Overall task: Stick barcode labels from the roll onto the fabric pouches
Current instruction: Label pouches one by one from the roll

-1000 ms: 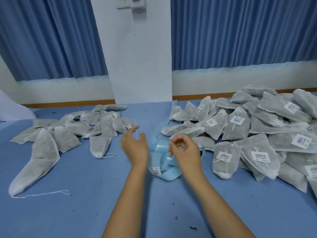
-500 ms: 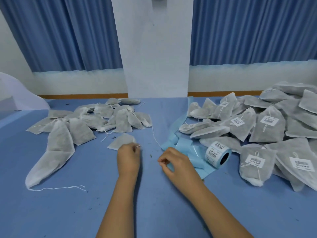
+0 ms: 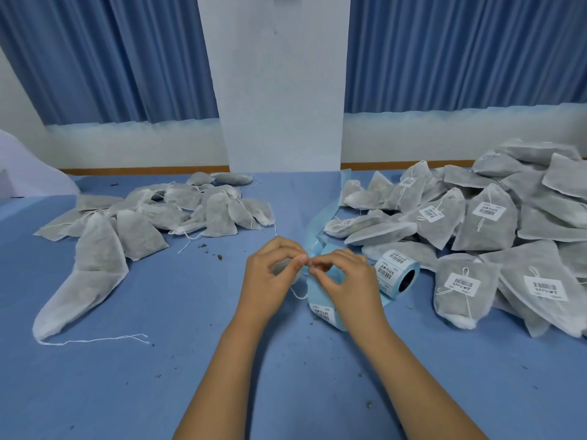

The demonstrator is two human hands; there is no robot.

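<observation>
My left hand (image 3: 268,282) grips a small grey fabric pouch (image 3: 280,267), mostly hidden under its curled fingers. My right hand (image 3: 347,281) meets it fingertip to fingertip and pinches what looks like the pouch's white string (image 3: 297,295), which loops down between the hands. The label roll (image 3: 395,274) lies on its side just right of my right hand. Its pale blue backing strip (image 3: 319,301) runs under that hand and carries a barcode label near its front end.
Unlabelled pouches (image 3: 190,211) lie heaped at the left and labelled pouches (image 3: 482,223) are piled at the right. A long white pouch (image 3: 92,268) with a loose string lies front left. Dark crumbs dot the blue table (image 3: 127,382). A white pillar (image 3: 286,90) stands behind.
My left hand has picked a pouch up off the table and carried it right. My right hand rose to meet it over the backing strip. The view shifted slightly.
</observation>
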